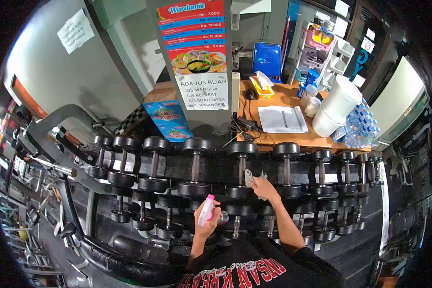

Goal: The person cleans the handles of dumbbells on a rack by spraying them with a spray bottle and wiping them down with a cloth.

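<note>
My left hand [204, 227] is closed around a spray bottle [207, 211] with a pink and white spray head; its clear body shows beside my fingers. In my right hand [263, 187] is a crumpled pale cloth [248, 178], part of it sticking out past the fingers. The cloth overlaps the grip of a black dumbbell [242, 165] in the upper row of the rack. To the left of that one lies another dumbbell [195, 165], above the spray bottle in this view. A lower row of dumbbells [236, 225] runs beneath both hands, partly hidden by my arms.
Behind the rack is a wooden desk [278, 95] with papers [283, 119], a tissue box [262, 88], a white bucket [338, 103] and bottled water [361, 126]. A blue carton [168, 120] stands by the grey pillar [207, 117]. Gym machine bars [53, 165] reach in from the left.
</note>
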`<state>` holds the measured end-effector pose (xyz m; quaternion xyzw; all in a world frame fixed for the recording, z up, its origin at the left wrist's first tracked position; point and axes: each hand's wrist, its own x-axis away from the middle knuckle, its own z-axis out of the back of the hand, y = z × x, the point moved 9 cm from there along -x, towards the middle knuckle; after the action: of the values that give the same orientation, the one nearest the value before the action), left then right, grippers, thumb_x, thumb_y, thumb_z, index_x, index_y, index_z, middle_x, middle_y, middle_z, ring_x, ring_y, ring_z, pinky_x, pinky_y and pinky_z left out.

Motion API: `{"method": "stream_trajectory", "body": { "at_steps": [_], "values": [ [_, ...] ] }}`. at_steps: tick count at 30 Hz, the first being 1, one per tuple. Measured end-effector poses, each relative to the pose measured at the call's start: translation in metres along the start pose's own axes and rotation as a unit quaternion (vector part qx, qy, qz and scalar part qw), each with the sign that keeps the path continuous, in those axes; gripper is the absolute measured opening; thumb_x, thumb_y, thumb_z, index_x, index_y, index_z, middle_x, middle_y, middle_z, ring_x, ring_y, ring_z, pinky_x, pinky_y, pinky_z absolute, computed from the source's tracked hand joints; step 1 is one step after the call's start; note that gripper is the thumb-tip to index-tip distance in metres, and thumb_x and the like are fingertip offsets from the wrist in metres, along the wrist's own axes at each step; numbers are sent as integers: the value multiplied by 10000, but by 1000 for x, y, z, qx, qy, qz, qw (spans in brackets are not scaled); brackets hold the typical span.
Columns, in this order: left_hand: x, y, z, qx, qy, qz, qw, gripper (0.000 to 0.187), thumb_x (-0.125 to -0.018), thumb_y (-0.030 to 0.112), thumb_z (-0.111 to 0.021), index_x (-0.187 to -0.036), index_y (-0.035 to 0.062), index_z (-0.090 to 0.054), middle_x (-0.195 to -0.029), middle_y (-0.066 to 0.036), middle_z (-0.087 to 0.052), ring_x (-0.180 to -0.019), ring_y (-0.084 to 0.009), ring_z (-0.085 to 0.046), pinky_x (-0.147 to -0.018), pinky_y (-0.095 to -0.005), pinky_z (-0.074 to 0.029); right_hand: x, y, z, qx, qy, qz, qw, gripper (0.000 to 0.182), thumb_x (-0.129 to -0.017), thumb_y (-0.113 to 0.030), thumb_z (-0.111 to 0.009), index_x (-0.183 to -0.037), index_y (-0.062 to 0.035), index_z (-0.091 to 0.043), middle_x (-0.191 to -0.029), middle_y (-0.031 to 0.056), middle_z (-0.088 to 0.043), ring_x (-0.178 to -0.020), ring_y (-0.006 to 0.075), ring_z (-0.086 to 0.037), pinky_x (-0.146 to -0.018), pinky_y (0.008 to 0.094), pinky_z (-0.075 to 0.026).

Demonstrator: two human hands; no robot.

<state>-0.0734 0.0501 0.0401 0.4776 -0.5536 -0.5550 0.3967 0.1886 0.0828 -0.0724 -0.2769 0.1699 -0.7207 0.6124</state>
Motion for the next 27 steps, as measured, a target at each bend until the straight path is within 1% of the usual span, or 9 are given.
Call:
{"method": "stream_trajectory", "body": {
  "at_steps": [2, 4, 8, 10, 14, 18, 23, 26, 27],
  "values": [
    [0, -3, -4, -30, -19, 7, 999, 125, -861, 0, -601, -980, -22, -575, -664, -41, -580, -608, -110, -590, -639, -280, -516, 16, -21, 12, -8, 7, -7, 1000, 264, -899, -234, -534, -1090, -62, -594, -871, 193, -660, -794, 401, -625, -684, 476, -485],
    [1, -2, -9, -34, -30, 18, 999, 114, -865, 7, -601, -972, -25, -576, -670, -42, -580, -607, -114, -588, -678, -300, -533, 27, -57, 28, 46, 83, 109, 990, 241, -886, -224, -550, -1073, -86, -613, -817, 178, -661, -771, 390, -635, -673, 471, -502],
    [0, 3, -17, -16, -33, 14, 999, 101, -879, 27, -597, -959, -29, -573, -681, -48, -581, -615, -116, -589, -752, -334, -546, 15, -86, 28, 44, 61, 163, 984, 227, -844, -200, -572, -1032, -90, -637, -798, 184, -665, -785, 381, -648, -694, 484, -513],
    [0, 15, -19, -39, -25, -38, 998, 131, -861, 40, -606, -975, -19, -583, -681, -30, -605, -622, -65, -570, -568, -220, -458, -4, -99, 21, 68, 28, 169, 983, 216, -831, -190, -570, -1006, -85, -642, -793, 182, -668, -771, 375, -653, -685, 482, -517],
    [0, 19, -24, -38, -27, -11, 999, 127, -860, 30, -604, -975, -19, -582, -678, -29, -608, -614, -64, -569, -557, -213, -453, -43, -113, -29, 146, -29, 188, 971, 187, -811, -173, -550, -937, -82, -654, -778, 184, -673, -738, 358, -666, -648, 471, -528],
    [5, 26, -30, -72, -22, -9, 997, 111, -871, 18, -593, -974, -17, -574, -696, -50, -619, -628, -87, -589, -567, -226, -477, -57, -123, -55, 180, -28, 205, 962, 183, -819, -173, -538, -914, -81, -665, -763, 188, -673, -730, 357, -669, -626, 468, -533],
    [21, 20, -40, -50, -35, -11, 998, 96, -883, 6, -577, -975, -15, -562, -703, -68, -621, -623, -107, -596, -597, -249, -509, -42, -122, -29, 36, 120, 166, 978, 208, -855, -188, -531, -1027, -98, -607, -703, 202, -653, -679, 379, -659, -601, 499, -523],
    [33, 8, -43, -45, -50, -16, 998, 138, -857, 5, -588, -993, -18, -575, -708, -46, -623, -643, -79, -584, -588, -226, -474, -32, -117, 2, -51, 188, 121, 973, 234, -874, -203, -523, -1081, -107, -570, -688, 214, -641, -672, 394, -652, -602, 508, -520],
    [37, 6, -44, -41, -50, -9, 998, 139, -856, 5, -587, -993, -17, -576, -704, -45, -620, -646, -81, -585, -591, -228, -476, -32, -118, 2, -36, 151, 100, 983, 236, -868, -225, -541, -1066, -109, -598, -755, 209, -664, -709, 373, -665, -631, 502, -527]
  ]
}}
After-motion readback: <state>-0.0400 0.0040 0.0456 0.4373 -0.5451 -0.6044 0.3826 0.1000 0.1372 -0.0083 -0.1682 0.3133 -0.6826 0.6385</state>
